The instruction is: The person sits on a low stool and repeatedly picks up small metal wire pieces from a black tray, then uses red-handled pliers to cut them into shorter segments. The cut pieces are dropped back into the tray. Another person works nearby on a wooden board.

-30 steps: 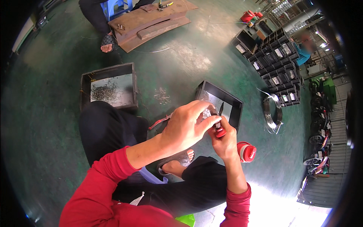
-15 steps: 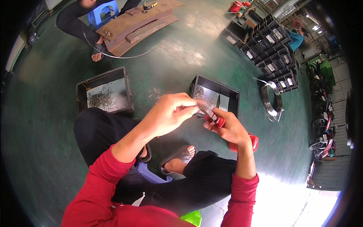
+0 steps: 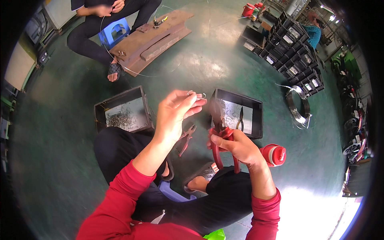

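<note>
A small bent wire hook (image 3: 204,96) is pinched between the thumb and fingers of my left hand (image 3: 173,114), raised in the middle. My right hand (image 3: 237,147) is closed round a pair of red-handled pliers (image 3: 218,130), whose jaws point up and away, blurred, and stand apart from the hook. Behind them is a black crate (image 3: 259,120) holding thin wire pieces and another pair of pliers (image 3: 240,119). Between the crates, red-handled pliers (image 3: 186,141) lie on the floor. To the left, a second black crate (image 3: 147,107) contains a heap of small bent wires (image 3: 121,120).
A red bottle (image 3: 274,155) stands beside my right wrist. Further right lie a wire coil (image 3: 295,105) and stacked black crates (image 3: 296,54). At the far left, another person sits on a blue stool (image 3: 115,33) near a brown board (image 3: 160,38) with tools on it.
My left hand has drawn up and away from the pliers with the wire hook. The pliers in my right hand have turned upward and lowered. The whole view has shifted slightly.
</note>
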`<state>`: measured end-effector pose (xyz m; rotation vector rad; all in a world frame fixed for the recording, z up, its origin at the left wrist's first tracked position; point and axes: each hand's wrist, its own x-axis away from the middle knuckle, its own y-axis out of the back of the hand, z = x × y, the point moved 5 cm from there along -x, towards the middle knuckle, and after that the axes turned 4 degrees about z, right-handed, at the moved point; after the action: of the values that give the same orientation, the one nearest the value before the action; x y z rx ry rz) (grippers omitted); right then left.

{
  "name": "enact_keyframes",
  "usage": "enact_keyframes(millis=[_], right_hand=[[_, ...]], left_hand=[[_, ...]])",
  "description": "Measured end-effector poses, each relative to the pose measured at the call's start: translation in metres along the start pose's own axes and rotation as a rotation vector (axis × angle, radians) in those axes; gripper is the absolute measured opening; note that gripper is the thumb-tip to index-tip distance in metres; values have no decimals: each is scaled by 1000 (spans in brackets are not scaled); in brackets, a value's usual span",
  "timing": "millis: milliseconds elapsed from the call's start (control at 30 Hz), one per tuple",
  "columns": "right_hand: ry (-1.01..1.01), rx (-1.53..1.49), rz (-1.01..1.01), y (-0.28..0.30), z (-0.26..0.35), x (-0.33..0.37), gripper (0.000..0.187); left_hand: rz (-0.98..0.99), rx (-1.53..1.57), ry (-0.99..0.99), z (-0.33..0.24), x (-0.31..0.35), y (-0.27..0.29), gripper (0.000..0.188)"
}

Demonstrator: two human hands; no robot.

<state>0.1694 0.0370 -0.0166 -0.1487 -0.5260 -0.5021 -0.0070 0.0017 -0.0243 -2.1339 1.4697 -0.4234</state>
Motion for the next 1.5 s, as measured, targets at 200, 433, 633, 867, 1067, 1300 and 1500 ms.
enact_keyframes(millis=[200, 433, 633, 867, 1067, 1300, 1500], right_hand=[[58, 2, 80, -9, 10, -2, 39], [59, 13, 45, -11, 11, -1, 36], [81, -4, -13, -9, 12, 0, 31], [152, 468, -367, 10, 13, 13, 21], [256, 516, -368, 8, 9, 11, 20], [190, 535, -335, 7, 7, 6, 19], [64, 331, -192, 6, 3, 5, 22]], left_hand=[[15, -61, -117, -4, 4, -4, 7], [29, -58, -198, -4, 6, -7, 6], [50, -90, -160, -2, 7, -9, 9], [238, -237, 68, -17, 0, -4, 36], [397, -340, 203, -8, 9, -16, 30], [272, -411, 185, -3, 18, -18, 26], [292, -373, 216, -5, 15, -18, 26]])
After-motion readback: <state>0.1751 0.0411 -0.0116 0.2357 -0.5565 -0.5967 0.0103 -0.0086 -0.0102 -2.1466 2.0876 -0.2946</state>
